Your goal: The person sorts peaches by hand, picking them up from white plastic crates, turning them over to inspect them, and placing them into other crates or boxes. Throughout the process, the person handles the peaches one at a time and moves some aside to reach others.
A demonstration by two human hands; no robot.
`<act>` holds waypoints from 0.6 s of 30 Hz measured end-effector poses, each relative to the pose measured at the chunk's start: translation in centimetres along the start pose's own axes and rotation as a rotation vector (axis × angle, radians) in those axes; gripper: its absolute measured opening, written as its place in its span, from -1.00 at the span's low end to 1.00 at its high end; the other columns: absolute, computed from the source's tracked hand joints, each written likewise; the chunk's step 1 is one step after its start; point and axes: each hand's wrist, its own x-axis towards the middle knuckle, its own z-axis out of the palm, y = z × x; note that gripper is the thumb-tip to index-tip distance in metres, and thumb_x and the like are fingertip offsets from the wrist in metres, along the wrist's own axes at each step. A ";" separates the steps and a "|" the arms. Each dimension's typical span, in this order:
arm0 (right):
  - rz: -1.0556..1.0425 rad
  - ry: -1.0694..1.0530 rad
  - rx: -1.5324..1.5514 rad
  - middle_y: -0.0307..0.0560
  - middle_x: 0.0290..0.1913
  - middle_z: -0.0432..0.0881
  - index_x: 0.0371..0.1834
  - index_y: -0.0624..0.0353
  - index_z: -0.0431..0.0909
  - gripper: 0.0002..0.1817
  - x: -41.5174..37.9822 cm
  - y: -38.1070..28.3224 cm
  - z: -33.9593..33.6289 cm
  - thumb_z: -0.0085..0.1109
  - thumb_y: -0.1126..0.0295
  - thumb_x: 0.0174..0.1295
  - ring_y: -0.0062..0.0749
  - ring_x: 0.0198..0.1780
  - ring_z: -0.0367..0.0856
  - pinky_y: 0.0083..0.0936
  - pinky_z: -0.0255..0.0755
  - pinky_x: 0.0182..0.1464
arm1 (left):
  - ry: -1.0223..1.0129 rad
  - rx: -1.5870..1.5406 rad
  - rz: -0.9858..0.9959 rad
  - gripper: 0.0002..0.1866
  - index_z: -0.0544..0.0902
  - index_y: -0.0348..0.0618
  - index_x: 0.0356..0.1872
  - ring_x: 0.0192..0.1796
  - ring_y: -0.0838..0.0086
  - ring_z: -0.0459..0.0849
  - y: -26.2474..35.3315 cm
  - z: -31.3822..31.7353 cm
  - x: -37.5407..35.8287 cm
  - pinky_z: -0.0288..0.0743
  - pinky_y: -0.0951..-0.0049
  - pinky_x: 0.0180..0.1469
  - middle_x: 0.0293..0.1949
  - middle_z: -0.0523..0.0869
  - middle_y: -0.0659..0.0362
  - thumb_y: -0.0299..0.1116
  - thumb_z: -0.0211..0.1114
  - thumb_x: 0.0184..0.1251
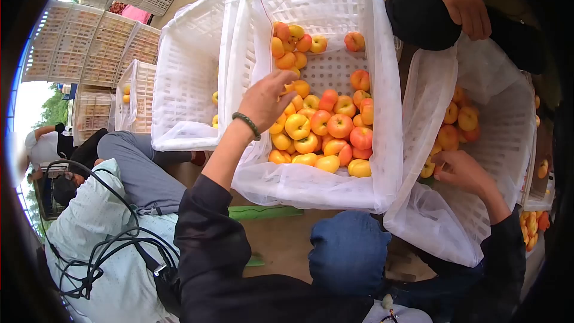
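Observation:
My left hand (264, 100), with a dark beaded bracelet at the wrist, is over the left side of the middle crate (382, 84). Its fingers are stretched and apart, close above yellow-and-red nectarine-like fruits (297, 126). They fill the near part of this netting-lined crate, with a smaller group at the far left and a bare patch of slotted floor between. In the right crate (502, 143), my right hand (463, 172) reaches down with thumb and fingers apart beside a yellow fruit (427, 168). More fruits (459, 121) lie beyond it there.
At left stands another netting-lined crate (191, 72) with a few fruits at its edge. A person's hand (460, 6) rests at the top right. Someone in a light jacket (89, 203) sits at left near a black cable (89, 269). Stacked crates (78, 42) stand behind.

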 end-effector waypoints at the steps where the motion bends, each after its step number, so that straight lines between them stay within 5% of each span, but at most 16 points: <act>1: -0.015 -0.016 -0.019 0.11 -0.23 0.61 -0.11 0.32 0.53 -0.62 -0.7 -1.2 -0.5 0.25 0.36 0.00 -0.13 -0.21 0.59 -0.37 0.44 -0.14 | -0.286 0.160 0.010 -0.65 0.50 -0.23 -0.05 -0.15 0.21 0.62 -0.4 2.0 0.3 0.49 0.28 -0.05 -0.18 0.63 0.07 -0.39 0.29 0.13; 4: -0.130 0.000 -0.112 0.10 -0.18 0.58 -0.09 0.27 0.51 -0.64 -2.0 -3.9 -0.9 0.20 0.34 0.06 -0.04 -0.09 0.54 -0.30 0.39 -0.02 | -0.440 0.422 0.097 -0.54 0.47 -0.18 0.03 -0.05 0.17 0.60 -4.8 8.3 1.1 0.48 0.25 0.03 -0.10 0.62 0.06 -0.30 0.33 0.08; 6: -0.160 -0.005 -0.094 0.08 -0.14 0.57 -0.07 0.27 0.50 -0.63 -1.9 -4.9 -0.8 0.21 0.33 0.06 -0.03 -0.06 0.52 -0.28 0.37 0.01 | -0.844 0.577 -0.145 -0.44 0.44 -0.14 0.11 0.03 0.17 0.56 -5.7 9.7 2.2 0.45 0.29 0.10 -0.05 0.61 0.03 -0.27 0.36 0.03; 9: -0.183 -0.025 -0.108 0.05 -0.09 0.56 -0.05 0.25 0.49 -0.63 -1.8 -5.4 -1.5 0.19 0.34 0.07 -0.02 -0.04 0.50 -0.26 0.36 0.02 | -0.751 0.301 -0.207 -0.41 0.43 -0.11 0.14 0.05 0.13 0.57 -7.6 11.8 1.3 0.47 0.23 0.06 0.01 0.59 -0.02 -0.28 0.38 0.00; 18: -0.191 -0.002 0.055 0.03 -0.12 0.60 -0.05 0.27 0.48 -0.61 -1.9 -4.2 -1.6 0.25 0.38 0.04 -0.09 -0.14 0.56 -0.31 0.44 -0.07 | -0.808 0.662 -0.105 -0.46 0.56 -0.09 0.01 0.07 0.12 0.49 -7.1 12.6 1.1 0.41 0.28 0.12 -0.03 0.59 0.05 -0.31 0.44 -0.12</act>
